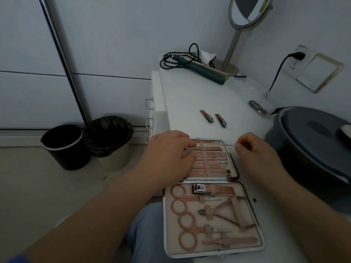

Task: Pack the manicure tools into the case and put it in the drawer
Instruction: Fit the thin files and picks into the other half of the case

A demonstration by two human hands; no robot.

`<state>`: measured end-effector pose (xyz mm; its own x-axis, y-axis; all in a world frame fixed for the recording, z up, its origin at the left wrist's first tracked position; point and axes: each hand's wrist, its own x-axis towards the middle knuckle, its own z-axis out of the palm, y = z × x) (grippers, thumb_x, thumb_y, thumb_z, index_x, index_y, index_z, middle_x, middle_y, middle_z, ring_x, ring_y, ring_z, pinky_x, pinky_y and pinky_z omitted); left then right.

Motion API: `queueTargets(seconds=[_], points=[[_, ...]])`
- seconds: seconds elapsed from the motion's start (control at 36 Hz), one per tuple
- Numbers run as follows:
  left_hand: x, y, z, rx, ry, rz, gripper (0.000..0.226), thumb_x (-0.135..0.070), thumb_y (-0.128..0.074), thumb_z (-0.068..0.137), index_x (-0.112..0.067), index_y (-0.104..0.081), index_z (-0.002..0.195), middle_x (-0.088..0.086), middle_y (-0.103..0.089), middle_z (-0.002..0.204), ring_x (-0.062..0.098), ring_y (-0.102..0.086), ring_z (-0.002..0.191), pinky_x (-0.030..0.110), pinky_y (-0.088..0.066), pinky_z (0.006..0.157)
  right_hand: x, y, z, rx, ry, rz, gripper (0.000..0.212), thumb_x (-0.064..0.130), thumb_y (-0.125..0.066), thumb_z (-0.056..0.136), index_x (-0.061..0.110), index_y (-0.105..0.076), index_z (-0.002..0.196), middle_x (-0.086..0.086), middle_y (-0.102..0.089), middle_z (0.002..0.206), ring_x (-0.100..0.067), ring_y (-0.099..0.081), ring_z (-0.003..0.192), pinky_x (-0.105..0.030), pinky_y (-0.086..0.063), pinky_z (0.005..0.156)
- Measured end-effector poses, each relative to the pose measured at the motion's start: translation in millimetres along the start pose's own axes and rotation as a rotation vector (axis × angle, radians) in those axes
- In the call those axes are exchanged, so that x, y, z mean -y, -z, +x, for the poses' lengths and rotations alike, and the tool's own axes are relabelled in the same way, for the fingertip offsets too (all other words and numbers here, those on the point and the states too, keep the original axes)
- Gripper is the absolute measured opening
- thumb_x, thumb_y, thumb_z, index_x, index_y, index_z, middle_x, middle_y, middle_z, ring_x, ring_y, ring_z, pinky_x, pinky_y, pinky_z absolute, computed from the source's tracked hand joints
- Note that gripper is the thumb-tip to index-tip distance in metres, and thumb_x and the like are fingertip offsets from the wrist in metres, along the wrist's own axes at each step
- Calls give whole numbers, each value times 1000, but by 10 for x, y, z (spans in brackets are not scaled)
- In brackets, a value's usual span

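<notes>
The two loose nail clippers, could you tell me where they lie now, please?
In the head view, the nail clippers lie side by side on the white tabletop, just beyond the open case.

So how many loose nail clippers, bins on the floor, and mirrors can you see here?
Loose nail clippers on the desk: 2, and
Bins on the floor: 2, black one, bag-lined one
Round stand mirror: 1
Total: 5
</notes>
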<state>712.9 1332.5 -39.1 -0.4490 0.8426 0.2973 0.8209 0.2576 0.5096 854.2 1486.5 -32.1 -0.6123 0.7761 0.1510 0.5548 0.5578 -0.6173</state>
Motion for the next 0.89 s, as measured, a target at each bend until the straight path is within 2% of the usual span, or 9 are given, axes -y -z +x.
queueTargets(seconds=[0.31,0.78,0.89], points=[[20,-97,-23,-16,0,56,39,-44,-49,84,-31,-55,121,-11,-51,127,10,-45,117,32,-23,101,52,25,62,70,0,-63,17,18,-45,90,22,-51,75,6,-55,73,-6,-49,65,-21,-34,52],[25,-102,-37,-33,-18,40,38,-41,-52,84,-26,-57,119,-7,-53,125,12,-47,113,30,-25,100,76,25,237,193,102,-225,14,20,-50,90,25,-54,78,11,-57,77,-5,-51,72,-17,-35,57],[27,-98,-41,-41,-20,27,38,-40,-53,83,-25,-59,117,-7,-54,124,12,-47,111,26,-25,97,95,26,266,187,191,-304,12,20,-50,91,25,-54,81,10,-55,79,-10,-52,77,-23,-35,60]])
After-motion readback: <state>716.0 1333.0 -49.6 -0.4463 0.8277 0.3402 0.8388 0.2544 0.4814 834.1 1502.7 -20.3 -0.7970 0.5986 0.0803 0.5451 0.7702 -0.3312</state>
